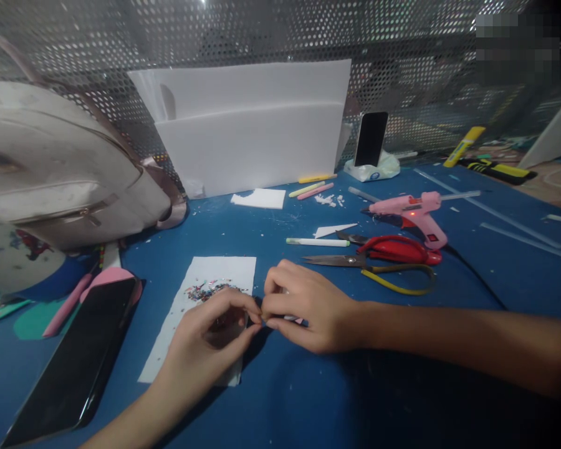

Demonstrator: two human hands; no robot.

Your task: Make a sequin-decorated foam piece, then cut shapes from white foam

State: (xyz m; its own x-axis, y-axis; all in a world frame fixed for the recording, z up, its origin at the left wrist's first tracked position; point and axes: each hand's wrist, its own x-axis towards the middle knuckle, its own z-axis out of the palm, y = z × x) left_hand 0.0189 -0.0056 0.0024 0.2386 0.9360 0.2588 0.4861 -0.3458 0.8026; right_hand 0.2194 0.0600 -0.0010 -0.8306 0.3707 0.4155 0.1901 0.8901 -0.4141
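Observation:
My left hand (206, 343) is above a white sheet of paper (168, 349), its thumb and forefinger closed in a pinch. Fingertip to fingertip with it is my right hand (313, 305), its fingers curled and closed over the blue table. Whatever is pinched where the hands meet is too small and hidden to name. A bit of something white and pink (295, 319) shows under the right hand's fingers; its kind is unclear. Small shiny multicoloured flakes (210, 289) lie in a heap on the paper, partly covered by my left hand.
Right of the hands lie scissors (336, 260), red-handled pliers (397, 249) and a pink glue gun (414, 212) with a lit red light. A large phone (79, 355) and a backpack (75, 168) are at left. Behind stand white foam boards (257, 143) and an upright phone (371, 140).

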